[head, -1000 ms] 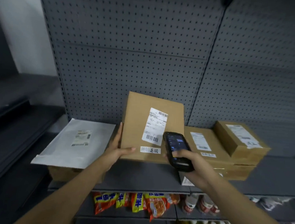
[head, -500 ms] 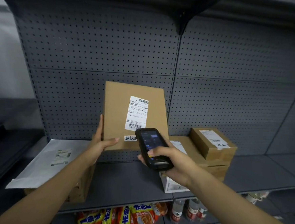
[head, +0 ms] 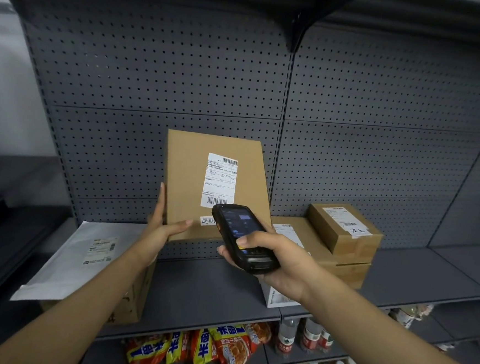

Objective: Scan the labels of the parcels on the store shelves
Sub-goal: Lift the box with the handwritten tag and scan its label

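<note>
We hold a flat cardboard parcel (head: 192,184) upright in front of the grey pegboard back panel (head: 161,69), lifted clear of the shelf (head: 210,288), its long axis near vertical and leaning slightly to the right, its labelled face turned toward us. Our left hand (head: 162,227) grips its lower left corner, fingers along the left edge and thumb pressed across the front. On that face we see one white shipping label (head: 219,180) with a barcode at its top and another at its bottom, the fine print too small to read, and below it a small white sticker (head: 207,221) with handwritten characters, partly covered. Our right hand (head: 275,259) is wrapped around a black handheld scanner (head: 241,236), its lit screen facing us and its top end pointing up and left at the parcel's lower part, just in front of it. Right of the held parcel we count two more cardboard boxes with labels: a small box (head: 344,227) stacked on a wider box (head: 346,269), the small one bearing a label with handwriting. A white carton (head: 274,298) shows below our right wrist. Left of the held parcel, one white poly mailer (head: 83,258) with its own label lies on one brown box (head: 134,300). On the shelves below we see snack packets (head: 205,348) and bottles (head: 310,336).
</note>
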`<action>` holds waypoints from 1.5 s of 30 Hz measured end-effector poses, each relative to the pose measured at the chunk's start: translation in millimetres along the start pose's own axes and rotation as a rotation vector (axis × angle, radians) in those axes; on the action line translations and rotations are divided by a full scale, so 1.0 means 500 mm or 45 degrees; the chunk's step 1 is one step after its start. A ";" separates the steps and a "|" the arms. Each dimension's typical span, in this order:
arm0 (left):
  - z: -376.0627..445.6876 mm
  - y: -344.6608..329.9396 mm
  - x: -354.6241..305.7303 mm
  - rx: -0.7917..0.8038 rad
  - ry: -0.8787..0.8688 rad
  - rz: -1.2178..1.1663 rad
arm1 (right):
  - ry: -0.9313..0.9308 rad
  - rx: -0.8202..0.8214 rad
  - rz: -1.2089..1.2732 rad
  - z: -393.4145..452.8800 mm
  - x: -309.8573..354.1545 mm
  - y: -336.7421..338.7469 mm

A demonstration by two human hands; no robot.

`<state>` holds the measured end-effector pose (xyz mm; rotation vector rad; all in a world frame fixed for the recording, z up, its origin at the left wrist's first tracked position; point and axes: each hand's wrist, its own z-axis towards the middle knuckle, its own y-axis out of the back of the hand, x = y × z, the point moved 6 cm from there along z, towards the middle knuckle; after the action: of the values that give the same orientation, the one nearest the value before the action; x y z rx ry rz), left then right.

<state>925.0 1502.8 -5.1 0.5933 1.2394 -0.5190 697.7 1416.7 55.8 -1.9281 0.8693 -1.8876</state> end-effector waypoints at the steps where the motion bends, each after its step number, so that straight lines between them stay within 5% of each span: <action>1: -0.001 0.001 0.001 0.000 0.000 -0.005 | -0.001 0.005 -0.001 -0.001 0.000 -0.005; 38: 0.026 0.025 0.061 0.017 0.077 -0.121 | -0.019 -0.059 0.134 0.046 -0.039 0.017; 45: 0.055 -0.036 0.096 0.071 0.350 -0.359 | 0.110 -0.179 -0.137 0.057 -0.029 0.087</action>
<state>944.7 1469.1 -48.2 0.5522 1.5864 -0.7266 717.5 1386.6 15.9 -2.0251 0.9653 -2.0348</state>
